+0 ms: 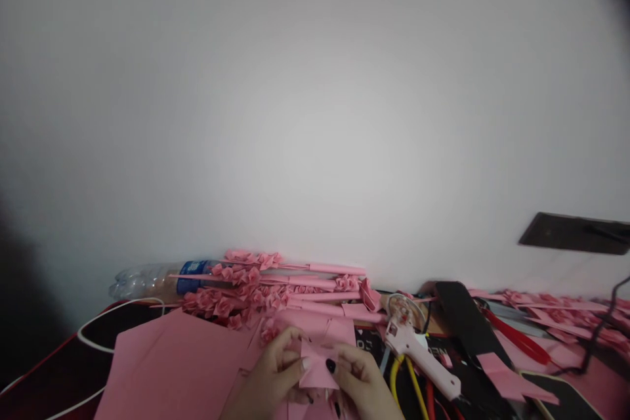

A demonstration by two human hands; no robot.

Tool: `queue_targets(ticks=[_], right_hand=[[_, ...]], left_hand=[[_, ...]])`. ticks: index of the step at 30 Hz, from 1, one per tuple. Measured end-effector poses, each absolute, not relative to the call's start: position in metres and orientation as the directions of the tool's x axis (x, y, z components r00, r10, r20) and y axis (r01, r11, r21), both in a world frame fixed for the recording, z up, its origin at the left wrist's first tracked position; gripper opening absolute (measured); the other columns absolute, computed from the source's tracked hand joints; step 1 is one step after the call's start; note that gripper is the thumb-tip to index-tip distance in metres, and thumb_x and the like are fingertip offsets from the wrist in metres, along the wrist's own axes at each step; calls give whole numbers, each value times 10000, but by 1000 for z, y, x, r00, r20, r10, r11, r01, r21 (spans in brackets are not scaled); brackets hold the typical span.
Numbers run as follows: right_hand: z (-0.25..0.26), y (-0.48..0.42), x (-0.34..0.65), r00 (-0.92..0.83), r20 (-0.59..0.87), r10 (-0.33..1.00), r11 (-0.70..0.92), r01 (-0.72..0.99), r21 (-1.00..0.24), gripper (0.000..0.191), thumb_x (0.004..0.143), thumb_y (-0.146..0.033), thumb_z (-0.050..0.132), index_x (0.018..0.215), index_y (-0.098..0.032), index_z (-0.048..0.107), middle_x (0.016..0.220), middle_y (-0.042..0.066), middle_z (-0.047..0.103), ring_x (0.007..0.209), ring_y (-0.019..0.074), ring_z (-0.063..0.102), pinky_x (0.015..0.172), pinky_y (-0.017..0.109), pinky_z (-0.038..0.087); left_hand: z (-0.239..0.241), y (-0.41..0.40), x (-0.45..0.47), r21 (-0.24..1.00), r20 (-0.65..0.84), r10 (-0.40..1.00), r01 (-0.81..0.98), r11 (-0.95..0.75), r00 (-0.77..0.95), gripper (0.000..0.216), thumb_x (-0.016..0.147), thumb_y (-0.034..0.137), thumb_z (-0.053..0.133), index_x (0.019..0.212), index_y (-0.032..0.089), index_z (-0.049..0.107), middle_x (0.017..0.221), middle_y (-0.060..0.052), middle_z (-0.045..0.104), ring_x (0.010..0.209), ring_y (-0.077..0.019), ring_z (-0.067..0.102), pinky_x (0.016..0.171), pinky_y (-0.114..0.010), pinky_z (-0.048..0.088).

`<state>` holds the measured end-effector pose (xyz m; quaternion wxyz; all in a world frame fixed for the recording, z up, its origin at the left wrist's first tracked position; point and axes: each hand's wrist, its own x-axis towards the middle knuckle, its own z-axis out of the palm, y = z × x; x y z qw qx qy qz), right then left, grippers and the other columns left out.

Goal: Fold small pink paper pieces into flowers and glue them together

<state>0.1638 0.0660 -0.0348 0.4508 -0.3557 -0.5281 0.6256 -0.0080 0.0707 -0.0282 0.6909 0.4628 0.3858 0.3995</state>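
Between my two hands is a small square of pink paper, pinched at its left and right edges. My left hand grips the left side, thumb on the front face. On the right side, my right hand presses a dark-nailed thumb against the paper. More pink paper lies just below and behind the fingers, partly hidden by them. Beyond my hands, several pink paper flowers on rolled paper stems are heaped against the wall. Left of my hands rests a large pink sheet.
A pale glue gun lies to the right, beside yellow-handled pliers or scissors. A clear plastic bottle lies at the back left, near a white cable. Further right are a long black object and folded pink paper.
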Motion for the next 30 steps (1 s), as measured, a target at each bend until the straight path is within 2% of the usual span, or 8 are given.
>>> queue_targets(ticks=[4, 7, 9, 11, 14, 17, 21, 30], right_hand=[[-40, 67, 168, -275, -19, 961, -97, -275, -957, 294, 665, -338, 687, 886, -144, 712, 577, 8, 601, 330, 47, 413, 371, 179, 326], [-37, 65, 169, -223, -22, 975, -102, -355, -929, 195, 629, -239, 671, 783, -134, 729, 492, -12, 557, 338, 51, 422, 396, 180, 360], [-37, 65, 168, -206, 2, 979, -85, -415, -906, 209, 628, -284, 660, 736, -116, 725, 447, -13, 523, 343, 75, 455, 387, 187, 372], [-38, 65, 167, -205, 31, 978, -66, -449, -891, 311, 654, -401, 647, 717, -102, 709, 449, -4, 521, 334, 99, 481, 352, 199, 367], [-39, 67, 165, -231, 12, 973, -63, -317, -946, 357, 690, -455, 657, 710, -99, 674, 461, -4, 537, 333, 90, 488, 356, 188, 366], [-37, 67, 165, -265, -6, 964, -47, -146, -988, 348, 674, -423, 700, 805, -104, 655, 454, -27, 539, 331, 74, 481, 373, 174, 362], [-37, 66, 164, -263, -11, 965, -39, -102, -994, 428, 675, -436, 697, 936, -106, 618, 455, -44, 533, 332, 79, 487, 371, 178, 368], [-40, 68, 165, -290, -27, 957, -48, -65, -997, 418, 683, -463, 682, 862, -88, 641, 470, -12, 548, 334, 83, 495, 361, 179, 378]], left_hand=[[-25, 71, -10, 910, -188, 889, -266, 317, 417, 396, 629, 427, 727, 852, 182, 511, 721, 0, 618, 602, -146, 643, 610, -265, 498], [-25, 71, -12, 889, -209, 874, -287, 356, 438, 340, 624, 377, 736, 816, 163, 553, 755, -20, 645, 615, -146, 646, 625, -265, 496], [-25, 69, -12, 879, -220, 877, -304, 368, 426, 290, 635, 356, 711, 792, 150, 581, 735, -36, 658, 640, -155, 645, 630, -263, 494], [-26, 68, -12, 875, -225, 883, -313, 368, 412, 283, 653, 386, 674, 774, 141, 599, 718, -49, 658, 671, -172, 645, 638, -273, 496], [-23, 66, -10, 919, -199, 901, -247, 308, 385, 322, 645, 440, 681, 711, 138, 593, 694, -30, 616, 676, -168, 622, 638, -287, 508], [-19, 66, -7, 950, -177, 909, -177, 259, 378, 310, 605, 385, 731, 700, 155, 546, 672, 18, 566, 658, -135, 596, 628, -270, 514], [-18, 66, -5, 955, -201, 910, -133, 264, 363, 278, 637, 321, 688, 804, 179, 517, 654, 41, 575, 610, -124, 615, 602, -245, 498], [-28, 68, -4, 965, -225, 917, -55, 256, 329, 295, 692, 400, 616, 823, 147, 538, 667, 13, 600, 547, -132, 644, 542, -220, 473]])
